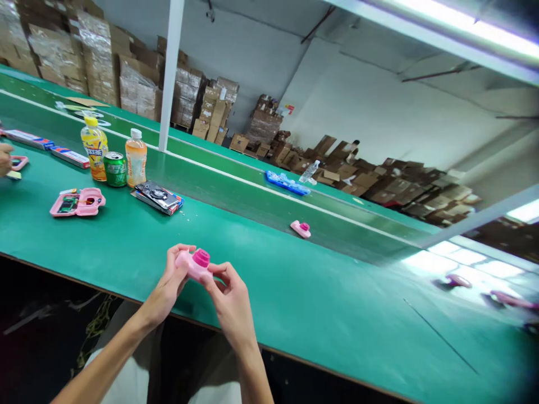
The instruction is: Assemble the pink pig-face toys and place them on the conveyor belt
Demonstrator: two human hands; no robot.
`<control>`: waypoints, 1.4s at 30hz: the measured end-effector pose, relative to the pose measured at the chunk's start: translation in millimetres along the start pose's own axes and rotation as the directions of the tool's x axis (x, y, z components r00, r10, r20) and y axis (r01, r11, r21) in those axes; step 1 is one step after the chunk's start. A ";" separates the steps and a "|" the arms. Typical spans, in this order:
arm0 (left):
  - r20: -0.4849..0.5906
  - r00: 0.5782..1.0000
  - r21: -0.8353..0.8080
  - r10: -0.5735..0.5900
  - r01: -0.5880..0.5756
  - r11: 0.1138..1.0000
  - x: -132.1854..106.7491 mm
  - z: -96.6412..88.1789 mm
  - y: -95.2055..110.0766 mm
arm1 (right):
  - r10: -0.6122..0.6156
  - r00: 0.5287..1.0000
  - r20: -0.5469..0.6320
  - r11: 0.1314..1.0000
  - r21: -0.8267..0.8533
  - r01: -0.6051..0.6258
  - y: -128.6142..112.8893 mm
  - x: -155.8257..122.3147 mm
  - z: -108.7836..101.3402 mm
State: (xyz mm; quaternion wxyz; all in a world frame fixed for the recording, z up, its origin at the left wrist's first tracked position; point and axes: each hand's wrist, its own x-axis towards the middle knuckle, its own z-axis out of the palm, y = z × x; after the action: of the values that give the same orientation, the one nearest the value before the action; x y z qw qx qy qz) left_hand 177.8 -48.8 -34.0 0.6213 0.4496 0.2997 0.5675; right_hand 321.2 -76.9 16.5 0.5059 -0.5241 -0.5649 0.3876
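Note:
A pink toy camera (194, 268) with a magenta lens is held between both hands, just above the green table near its front edge. My left hand (170, 280) grips its left end with thumb and fingers. On the other end, my right hand (229, 292) pinches the body, and the lens points up and away from me. Its underside is hidden by the fingers. To the left lies an opened pink camera shell (89, 203) with a green circuit board in one half. Another pink toy camera (300, 229) rests farther off, on the right.
Two drink bottles (136, 160) and a green can (115, 169) stand at the left. Beside them, a dark flat item (158, 194) lies on a small box. A blue tray (287, 183) is across the belt (236, 196). Another person's hand (5, 159) shows at the left edge.

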 end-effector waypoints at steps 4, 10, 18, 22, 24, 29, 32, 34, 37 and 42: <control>0.083 0.987 0.565 0.137 -0.160 0.809 -16.3 -72.3 20.6 | -0.124 0.990 -0.072 0.961 -0.258 0.101 17.5 40.8 -45.5; 0.013 0.798 0.986 0.602 -0.109 0.124 15.5 -215.6 74.0 | -0.223 0.883 -0.412 0.794 -0.602 -0.081 59.7 190.1 -125.2; 0.131 0.957 0.988 0.258 -0.104 -0.115 98.1 -275.0 101.8 | -0.084 0.872 -0.482 0.748 -0.608 -0.264 85.5 279.1 -140.9; 0.156 0.966 0.986 0.206 -0.142 -0.082 110.8 -267.6 115.6 | -0.089 0.871 -0.484 0.735 -0.621 -0.270 100.9 285.1 -153.0; 0.147 0.963 0.988 0.226 -0.130 -0.085 107.0 -257.6 114.3 | -0.106 0.865 -0.491 0.738 -0.622 -0.263 109.1 281.8 -160.3; 0.092 0.954 0.995 0.285 -0.080 -0.054 79.7 -185.0 85.7 | -0.068 0.878 -0.474 0.807 -0.544 -0.231 120.7 244.4 -151.7; -0.112 0.948 0.993 0.298 0.120 -0.010 66.1 -107.6 58.6 | 0.019 0.923 -0.384 0.901 -0.393 -0.182 119.9 191.6 -122.0; -0.250 0.932 0.967 0.264 0.256 0.012 62.7 -51.5 39.7 | 0.052 0.958 -0.282 0.964 -0.236 -0.122 117.4 147.9 -100.9; -0.277 0.954 0.961 0.112 0.273 0.049 62.5 24.9 15.1 | 0.105 0.989 -0.102 0.994 0.024 -0.103 109.9 87.7 -80.1; -0.166 0.982 0.962 -0.086 0.180 0.204 49.4 92.2 -7.5 | 0.140 0.990 0.029 0.986 0.092 -0.142 91.5 44.1 -70.6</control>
State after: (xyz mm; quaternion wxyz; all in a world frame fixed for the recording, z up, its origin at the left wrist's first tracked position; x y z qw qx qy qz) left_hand 271.1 -20.4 4.5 0.2380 0.6895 0.6490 0.2163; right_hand 411.3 -26.3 -51.6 0.4949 -0.5339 -0.5133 0.4546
